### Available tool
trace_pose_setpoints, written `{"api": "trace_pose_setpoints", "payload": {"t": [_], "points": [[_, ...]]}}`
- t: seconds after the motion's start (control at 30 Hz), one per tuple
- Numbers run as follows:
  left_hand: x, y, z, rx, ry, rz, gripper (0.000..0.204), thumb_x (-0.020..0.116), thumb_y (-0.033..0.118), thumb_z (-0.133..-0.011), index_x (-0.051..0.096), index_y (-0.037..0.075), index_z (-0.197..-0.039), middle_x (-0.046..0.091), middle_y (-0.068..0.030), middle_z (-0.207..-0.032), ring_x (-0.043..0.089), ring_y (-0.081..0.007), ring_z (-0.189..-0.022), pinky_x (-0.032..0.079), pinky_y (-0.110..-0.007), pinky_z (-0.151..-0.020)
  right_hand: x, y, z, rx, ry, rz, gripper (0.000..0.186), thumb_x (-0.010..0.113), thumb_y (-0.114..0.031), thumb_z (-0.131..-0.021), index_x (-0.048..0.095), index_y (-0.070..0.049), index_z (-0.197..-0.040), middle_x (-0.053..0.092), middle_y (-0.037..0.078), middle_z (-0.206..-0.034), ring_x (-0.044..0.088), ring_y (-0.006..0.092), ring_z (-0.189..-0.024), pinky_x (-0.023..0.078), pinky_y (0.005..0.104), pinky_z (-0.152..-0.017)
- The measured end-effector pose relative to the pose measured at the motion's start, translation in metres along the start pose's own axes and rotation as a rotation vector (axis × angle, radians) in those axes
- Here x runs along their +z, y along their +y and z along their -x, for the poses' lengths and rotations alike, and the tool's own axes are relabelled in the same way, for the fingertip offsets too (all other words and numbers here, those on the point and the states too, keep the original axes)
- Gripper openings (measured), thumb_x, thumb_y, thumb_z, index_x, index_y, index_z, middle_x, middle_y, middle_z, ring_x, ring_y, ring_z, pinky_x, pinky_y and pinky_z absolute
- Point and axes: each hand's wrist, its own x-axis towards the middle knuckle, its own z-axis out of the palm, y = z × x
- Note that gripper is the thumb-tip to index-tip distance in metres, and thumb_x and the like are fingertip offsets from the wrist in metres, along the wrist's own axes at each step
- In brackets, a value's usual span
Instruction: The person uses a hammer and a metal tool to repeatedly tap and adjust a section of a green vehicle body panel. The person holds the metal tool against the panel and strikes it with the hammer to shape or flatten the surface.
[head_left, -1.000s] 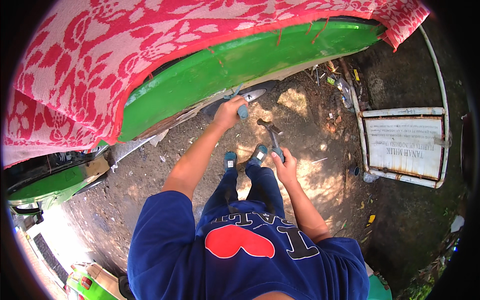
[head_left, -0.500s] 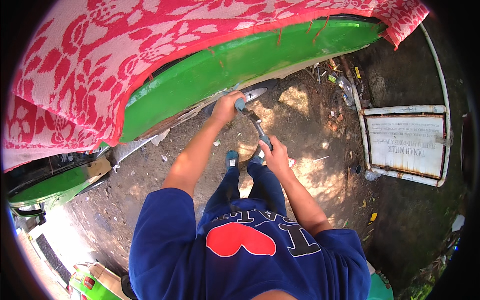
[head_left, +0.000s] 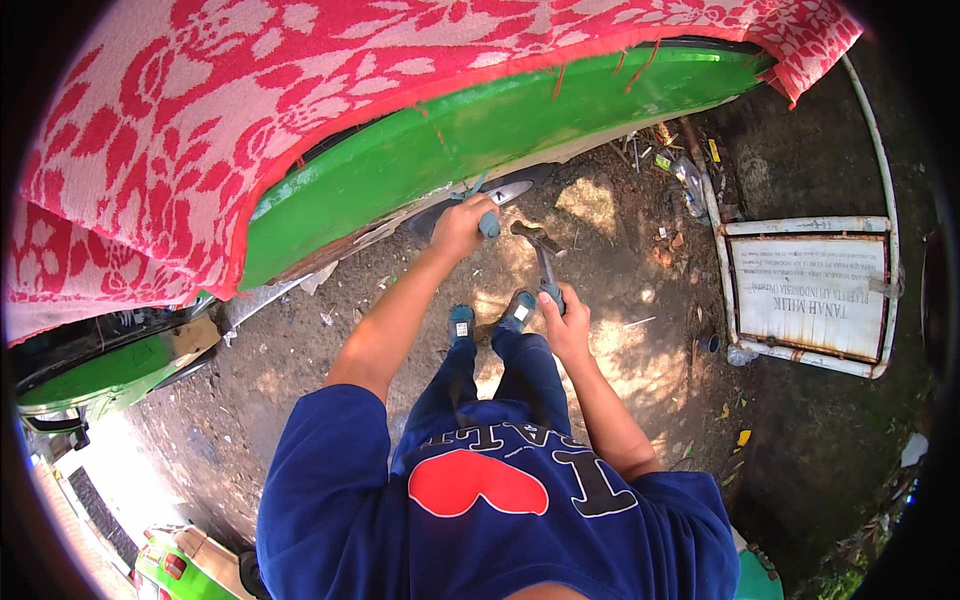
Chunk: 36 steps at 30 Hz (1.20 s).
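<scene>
From my distant post I watch the left hand (head_left: 460, 231) clenched round a teal-handled tool (head_left: 489, 225) at twelve; right hand (head_left: 569, 328) gripping a hammer (head_left: 545, 265) at two; dark lettering (head_left: 812, 311) on the white sign (head_left: 810, 287) at three o'clock.

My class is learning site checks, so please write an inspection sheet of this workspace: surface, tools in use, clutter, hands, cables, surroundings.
Surface: bare ground, sunlit in patches.
Tools in use: hammer; blue-grey tool, kind unclear.
Clutter: clear plastic and scattered litter near a white-framed sign.
Hands: left hand grips the blue-grey tool; right hand grips the hammer.
Cables: nothing seen.
Surroundings: green vehicle, partly under a red-and-pink patterned cloth.
</scene>
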Motion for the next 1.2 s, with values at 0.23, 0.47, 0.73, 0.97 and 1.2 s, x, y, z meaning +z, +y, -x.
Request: {"api": "trace_pose_setpoints", "payload": {"t": [0.23,0.47,0.73,0.97,1.2], "points": [[-0.003,0.003,-0.001,0.040,0.012,0.000,0.030,0.068,-0.008,-0.071,0.062,0.008,-0.095,0.067,-0.0099,-0.104,0.066,-0.0362,-0.092,0.054,-0.042,-0.075,-0.005,0.014,0.006,0.004,-0.041,0.047,0.025,0.068,-0.023,-0.093,0.064,0.001,-0.102,0.063,0.012,-0.072,0.057,0.0169,-0.063,0.047,0.0326,-0.061],[-0.004,0.001,-0.002,0.038,0.016,0.003,0.029,0.068,-0.008,-0.071,0.061,0.008,-0.094,0.067,-0.0100,-0.102,0.066,-0.0361,-0.090,0.054,-0.042,-0.074,0.000,0.011,0.014,0.033,-0.055,0.032,0.026,0.068,-0.023,-0.094,0.065,0.000,-0.105,0.063,0.012,-0.074,0.058,0.0176,-0.065,0.048,0.0320,-0.064],[-0.006,-0.003,-0.013,0.067,0.034,0.015,0.033,0.068,-0.011,-0.069,0.062,0.008,-0.095,0.067,-0.0104,-0.101,0.066,-0.0355,-0.092,0.053,-0.041,-0.075,0.020,0.004,-0.005,-0.098,-0.023,0.098,0.026,0.067,-0.023,-0.093,0.064,0.000,-0.105,0.065,0.018,-0.081,0.063,0.0309,-0.071,0.050,0.0369,-0.068],[-0.002,-0.003,-0.013,0.000,-0.016,0.006,0.038,0.067,-0.013,-0.066,0.062,0.009,-0.096,0.067,-0.0092,-0.103,0.065,-0.0348,-0.097,0.053,-0.040,-0.079,0.021,0.008,-0.005,-0.036,-0.019,0.055,0.025,0.068,-0.024,-0.093,0.064,0.000,-0.099,0.063,0.018,-0.077,0.061,0.0327,-0.068,0.048,0.0385,-0.065],[0.005,0.001,-0.012,-0.007,0.017,-0.014,0.038,0.069,-0.011,-0.066,0.061,0.009,-0.096,0.066,-0.0092,-0.103,0.065,-0.0354,-0.097,0.053,-0.041,-0.079,0.018,0.016,-0.012,-0.060,-0.010,0.116,0.025,0.068,-0.025,-0.093,0.063,-0.001,-0.098,0.062,0.016,-0.072,0.062,0.0280,-0.065,0.047,0.0387,-0.062]]}}
